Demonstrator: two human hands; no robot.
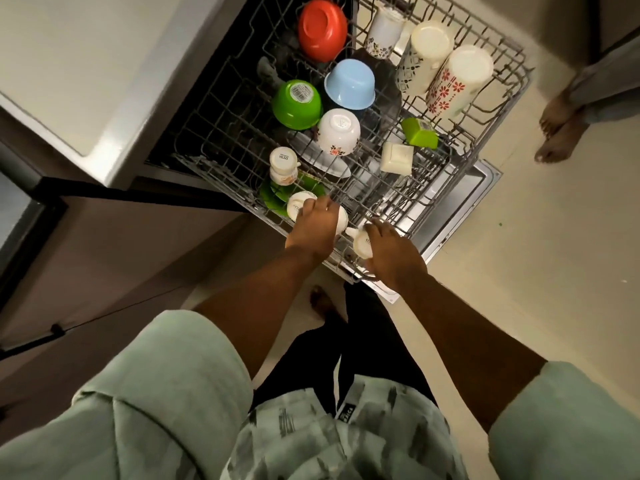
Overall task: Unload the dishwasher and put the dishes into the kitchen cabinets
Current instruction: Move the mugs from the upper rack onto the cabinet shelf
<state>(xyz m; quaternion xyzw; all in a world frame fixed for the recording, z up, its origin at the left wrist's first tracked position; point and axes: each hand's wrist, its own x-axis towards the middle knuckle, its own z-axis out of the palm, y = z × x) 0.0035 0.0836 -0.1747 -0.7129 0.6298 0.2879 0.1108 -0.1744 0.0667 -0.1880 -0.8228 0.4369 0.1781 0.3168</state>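
I see the wire rack (207,140) pulled out over the open dishwasher door (467,199), its near rim right under the wrists. The countertop (86,81) hems in the left side, and floor (519,271) lies to the right. The left hand (315,226) curls down over a white cup (296,207) at the rack's near edge, fingers wrapped on it. The right hand (391,251) grips a second white cup (362,242) just beside. Both cups lie tilted, bases turned up and leftward.
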